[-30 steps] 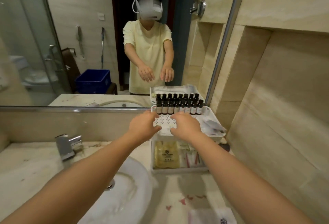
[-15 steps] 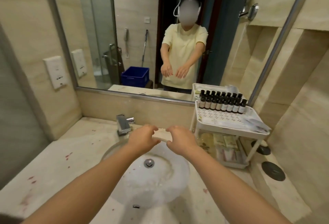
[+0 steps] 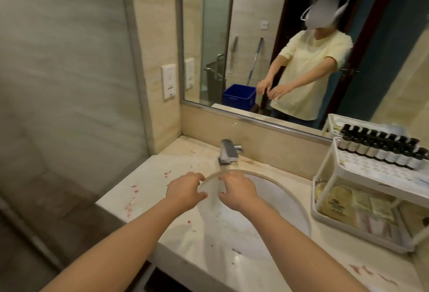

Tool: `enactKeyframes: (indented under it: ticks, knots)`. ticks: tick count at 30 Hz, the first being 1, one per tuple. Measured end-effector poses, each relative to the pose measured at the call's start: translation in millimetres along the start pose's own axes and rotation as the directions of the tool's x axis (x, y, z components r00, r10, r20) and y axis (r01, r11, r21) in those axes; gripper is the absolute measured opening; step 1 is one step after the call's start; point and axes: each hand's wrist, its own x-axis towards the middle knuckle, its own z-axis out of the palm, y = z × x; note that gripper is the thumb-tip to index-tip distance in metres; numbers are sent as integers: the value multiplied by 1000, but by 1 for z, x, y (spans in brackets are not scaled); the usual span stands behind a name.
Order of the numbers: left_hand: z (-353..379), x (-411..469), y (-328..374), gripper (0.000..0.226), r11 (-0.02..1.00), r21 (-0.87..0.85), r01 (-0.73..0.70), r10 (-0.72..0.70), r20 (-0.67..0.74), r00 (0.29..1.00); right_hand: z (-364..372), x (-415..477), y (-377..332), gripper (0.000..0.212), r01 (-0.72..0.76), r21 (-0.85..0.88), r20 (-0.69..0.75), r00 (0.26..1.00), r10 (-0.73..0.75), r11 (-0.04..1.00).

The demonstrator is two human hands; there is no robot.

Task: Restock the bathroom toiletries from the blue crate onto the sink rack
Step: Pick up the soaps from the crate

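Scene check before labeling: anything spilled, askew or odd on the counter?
Yes: reddish-pink spots dot the counter left of the sink, and there are red smears at the front right corner. They look like stains or a spill; I cannot tell which. The rack stands upright, its bottles in a tidy row.

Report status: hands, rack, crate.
Left grip, right grip empty over sink. Rack off right, bottles on top tier. Blue crate only in mirror. Nothing seen blocking.
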Motion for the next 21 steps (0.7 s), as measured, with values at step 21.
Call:
enactKeyframes:
  ticks: [21]
  knots:
    - [-36, -141, -145, 50, 791, -65, 609, -611, -153, 777, 46, 33, -196, 49, 652, 1, 167, 748, -643, 759]
